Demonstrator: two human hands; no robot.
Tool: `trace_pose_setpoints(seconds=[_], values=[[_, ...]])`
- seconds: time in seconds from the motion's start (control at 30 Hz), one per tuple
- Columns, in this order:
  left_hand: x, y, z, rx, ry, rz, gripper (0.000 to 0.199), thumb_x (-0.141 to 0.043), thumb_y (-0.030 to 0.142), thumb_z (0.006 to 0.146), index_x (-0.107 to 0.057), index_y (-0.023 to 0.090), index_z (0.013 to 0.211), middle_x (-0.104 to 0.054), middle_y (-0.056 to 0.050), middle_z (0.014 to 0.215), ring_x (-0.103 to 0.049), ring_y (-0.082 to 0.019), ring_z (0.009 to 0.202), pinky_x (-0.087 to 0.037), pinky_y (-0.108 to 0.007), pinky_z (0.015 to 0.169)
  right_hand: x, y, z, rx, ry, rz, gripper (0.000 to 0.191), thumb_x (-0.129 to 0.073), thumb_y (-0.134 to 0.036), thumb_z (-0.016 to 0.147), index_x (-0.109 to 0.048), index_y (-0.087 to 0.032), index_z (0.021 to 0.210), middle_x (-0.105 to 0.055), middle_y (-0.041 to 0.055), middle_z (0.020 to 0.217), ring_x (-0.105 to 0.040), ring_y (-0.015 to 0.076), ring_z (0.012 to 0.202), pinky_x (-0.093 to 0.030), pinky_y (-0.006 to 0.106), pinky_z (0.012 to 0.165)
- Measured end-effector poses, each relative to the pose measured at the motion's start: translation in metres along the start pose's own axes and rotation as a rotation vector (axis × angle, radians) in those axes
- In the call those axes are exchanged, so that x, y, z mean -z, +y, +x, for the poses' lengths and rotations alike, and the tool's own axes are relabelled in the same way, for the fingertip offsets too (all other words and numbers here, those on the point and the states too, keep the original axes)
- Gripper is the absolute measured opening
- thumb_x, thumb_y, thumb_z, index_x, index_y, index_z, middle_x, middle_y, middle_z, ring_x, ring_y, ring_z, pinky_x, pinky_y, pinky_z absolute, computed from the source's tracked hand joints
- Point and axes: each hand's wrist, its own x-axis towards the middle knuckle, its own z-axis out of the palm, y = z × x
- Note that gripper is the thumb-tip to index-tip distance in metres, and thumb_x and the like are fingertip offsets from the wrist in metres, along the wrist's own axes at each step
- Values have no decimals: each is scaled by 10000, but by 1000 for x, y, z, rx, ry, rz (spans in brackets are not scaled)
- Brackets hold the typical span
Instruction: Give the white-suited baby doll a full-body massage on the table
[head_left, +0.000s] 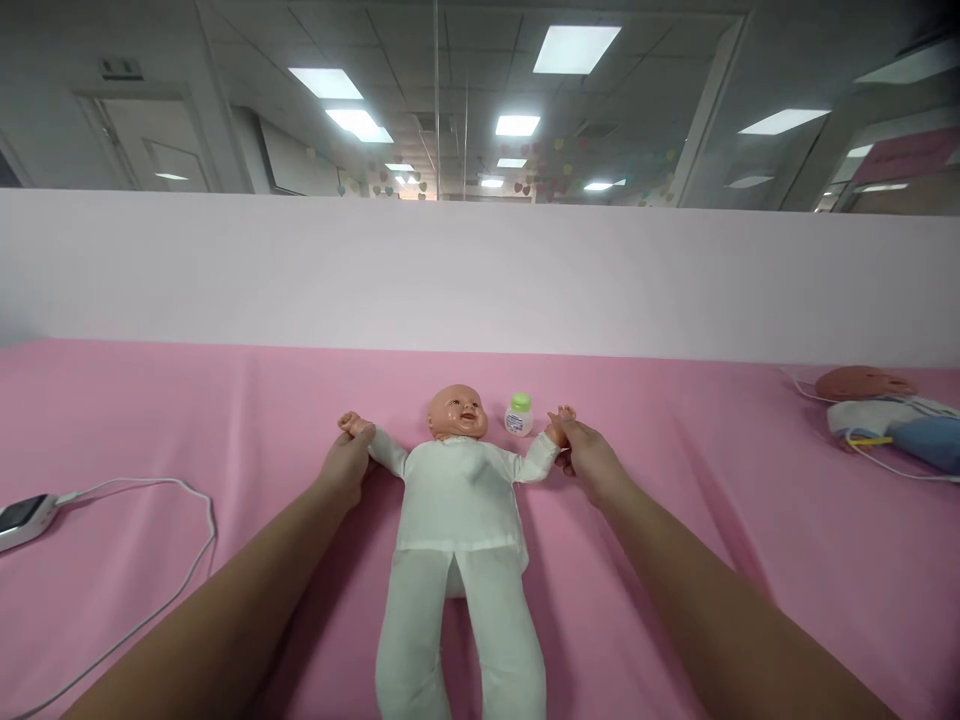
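Observation:
A baby doll [461, 500] in a white top and white trousers lies on its back in front of me, head away from me. Its arms are spread out to both sides. My left hand [348, 465] is closed around the doll's hand on the left. On the other side, my right hand [589, 458] grips the doll's other hand between thumb and fingers. Just right of the doll's head stands a small clear jar [518, 415] with a green lid, close to my right hand but apart from it.
Pink cloth [285, 400] covers the surface, with a white wall panel [450, 270] behind it and glass above. At far left lies a white device [26, 520] with a looping cable [202, 490]. Another doll [862, 383] with tubing lies at far right.

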Motion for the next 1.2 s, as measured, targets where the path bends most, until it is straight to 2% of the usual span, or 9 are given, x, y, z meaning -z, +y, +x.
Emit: trace_pose_setpoints(seconds=[0.2,0.33,0.47,0.6,0.67,0.77,0.83,1.03,1.2], values=[[3,-3,4,88,-72,-30,371,-789,402,775,-644,209,1057,-764,-123,1084,-748,-316,1050,-625,-354,803,20,7,5,-223,-288,18,273,-774,-418,884,-722,-161,961,-675,54,755,-553,125,600,-407,208,476],[4,1,0,132,-120,-5,374,-833,378,739,-661,191,1013,-777,-138,1020,-763,-329,994,-630,-369,788,20,14,9,-206,-244,-16,240,-784,-358,874,-721,-154,985,-676,50,731,-557,126,592,-417,211,482],[5,9,-10,78,-159,27,359,-821,389,752,-657,189,1001,-767,-112,964,-763,-312,927,-629,-388,774,11,16,11,-70,-71,-28,285,-795,-365,854,-702,-167,1036,-704,47,799,-579,140,602,-477,255,539],[2,23,-36,-175,-331,-14,381,-805,371,764,-657,181,1059,-753,-102,1048,-736,-305,989,-621,-430,846,-7,2,-11,217,-39,-88,433,-777,-379,847,-660,-228,1236,-750,46,1005,-689,218,820,-569,335,712],[-1,30,-50,-337,-435,45,391,-792,328,764,-693,183,1113,-752,-110,1134,-714,-321,1073,-602,-444,908,-17,-8,-30,425,-121,-231,373,-761,-352,851,-679,-254,1202,-756,39,1066,-692,232,868,-568,356,739],[-3,37,-67,-570,-600,324,416,-721,241,803,-740,234,1218,-750,-79,1235,-697,-319,1139,-569,-448,987,-30,-19,-56,793,-369,-489,250,-709,-251,890,-722,-264,1140,-757,40,1123,-680,246,994,-554,406,873],[-3,38,-72,-669,-724,497,500,-672,190,816,-730,277,1305,-737,-50,1300,-675,-318,1215,-528,-455,1070,-34,-21,-66,945,-484,-634,326,-678,-147,874,-729,-260,1175,-754,48,1177,-666,258,1077,-528,450,974],[4,45,-68,-710,-921,711,647,-671,165,781,-676,321,1409,-576,-29,1531,-480,-320,1468,-383,-493,1222,-30,-16,-66,871,-593,-845,578,-648,-45,784,-716,-268,1313,-650,70,1436,-562,306,1325,-493,506,1095],[5,46,-70,-664,-923,725,580,-718,308,834,-675,325,1412,-576,-42,1535,-488,-338,1458,-397,-480,1200,-34,-12,-66,881,-565,-762,567,-643,-46,769,-733,-269,1282,-680,73,1388,-589,303,1269,-502,504,1069]])
